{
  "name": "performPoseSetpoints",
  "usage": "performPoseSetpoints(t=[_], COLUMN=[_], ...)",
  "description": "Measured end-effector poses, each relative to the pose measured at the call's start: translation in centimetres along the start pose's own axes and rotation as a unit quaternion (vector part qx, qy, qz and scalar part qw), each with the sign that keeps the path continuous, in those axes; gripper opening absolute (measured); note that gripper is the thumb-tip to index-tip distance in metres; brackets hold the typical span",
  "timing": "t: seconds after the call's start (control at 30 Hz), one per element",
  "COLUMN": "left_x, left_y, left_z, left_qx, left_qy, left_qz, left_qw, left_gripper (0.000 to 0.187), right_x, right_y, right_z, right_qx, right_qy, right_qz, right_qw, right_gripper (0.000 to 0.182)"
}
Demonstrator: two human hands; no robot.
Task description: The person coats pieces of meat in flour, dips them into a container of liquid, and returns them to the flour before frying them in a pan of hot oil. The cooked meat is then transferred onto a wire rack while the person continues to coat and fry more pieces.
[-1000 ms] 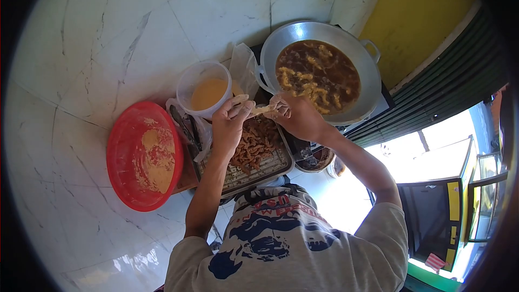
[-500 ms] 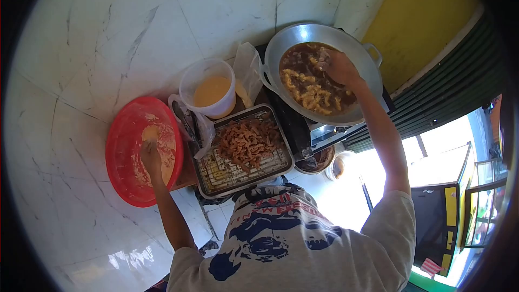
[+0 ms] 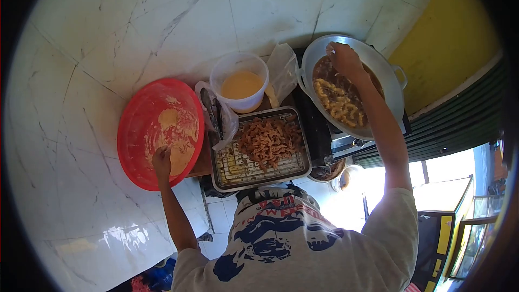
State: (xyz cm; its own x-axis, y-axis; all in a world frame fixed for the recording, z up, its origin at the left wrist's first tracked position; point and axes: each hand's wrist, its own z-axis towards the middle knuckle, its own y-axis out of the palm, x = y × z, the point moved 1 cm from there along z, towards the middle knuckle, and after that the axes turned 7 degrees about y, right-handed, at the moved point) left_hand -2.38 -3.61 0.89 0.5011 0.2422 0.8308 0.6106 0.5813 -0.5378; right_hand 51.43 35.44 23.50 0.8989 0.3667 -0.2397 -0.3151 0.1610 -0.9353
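My left hand (image 3: 161,160) is over the near part of a red basin (image 3: 128,124) dusted with pale flour (image 3: 186,124). Its fingers look curled together; whatever they hold, if anything, is hidden. Above the far side of a large metal wok (image 3: 393,97), my right hand (image 3: 347,62) has its fingers bunched, with a small pale bit at their tips that I cannot make out. Battered strips (image 3: 340,103) fry in the brown oil below it. Browned fried strips (image 3: 270,143) lie heaped on a wire rack in a metal tray (image 3: 224,184) between the hands.
A clear tub (image 3: 259,94) of yellowish batter stands behind the tray. Beside it are a plastic bag (image 3: 284,70) and dark-handled tongs (image 3: 212,111) on more plastic. The wok sits on a gas stove (image 3: 346,145) near a tiled wall (image 3: 216,16) and a green shutter (image 3: 459,119).
My right hand has lifted from the oil toward the wok's far rim, and the lump in it no longer shows. My left hand has drawn nearer the basin's near edge. The view has shifted.
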Motion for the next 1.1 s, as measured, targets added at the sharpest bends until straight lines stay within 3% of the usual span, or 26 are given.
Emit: performPoseSetpoints(t=[0.23,0.33,0.43,0.6,0.67,0.77,0.87,0.97,1.1], left_x=[-3.1,-4.6,-6.9,-4.5,-2.7,-2.5,-4.3,-1.4,-0.8], left_y=[-0.6,-0.2,0.9,3.1,3.7,5.5,7.7,7.8,8.2], left_z=[1.0,2.8,4.8,5.8,5.9,6.6,7.0,6.5,6.1], left_qx=[0.014,-0.071,-0.118,-0.238,-0.307,-0.297,-0.298,-0.338,-0.314], left_qy=[0.051,0.043,0.039,0.053,0.075,0.184,0.253,0.235,0.277], left_qz=[-0.018,0.029,0.101,0.186,0.217,0.267,0.262,0.246,0.238], left_qw=[0.998,0.996,0.987,0.952,0.923,0.898,0.883,0.878,0.876], left_gripper=[0.028,0.028,0.032,0.042,0.042,0.045,0.041,0.035,0.030], right_x=[-13.7,-20.3,-25.5,-32.9,-34.7,-36.3,-36.8,-36.8,-36.9], right_y=[0.3,2.7,8.9,18.0,21.0,24.8,24.5,24.8,23.8], right_z=[0.7,-0.9,-2.5,-8.1,-9.8,-11.8,-12.4,-12.3,-12.5], right_qx=[0.001,-0.050,-0.078,-0.205,-0.229,-0.152,-0.138,-0.134,-0.128], right_qy=[-0.184,-0.204,-0.294,-0.292,-0.312,-0.347,-0.342,-0.330,-0.329], right_qz=[0.116,0.154,0.238,0.237,0.167,0.147,0.150,0.159,0.154], right_qw=[0.976,0.965,0.922,0.903,0.907,0.914,0.917,0.921,0.923], right_gripper=[0.016,0.017,0.018,0.022,0.021,0.016,0.014,0.013,0.014])
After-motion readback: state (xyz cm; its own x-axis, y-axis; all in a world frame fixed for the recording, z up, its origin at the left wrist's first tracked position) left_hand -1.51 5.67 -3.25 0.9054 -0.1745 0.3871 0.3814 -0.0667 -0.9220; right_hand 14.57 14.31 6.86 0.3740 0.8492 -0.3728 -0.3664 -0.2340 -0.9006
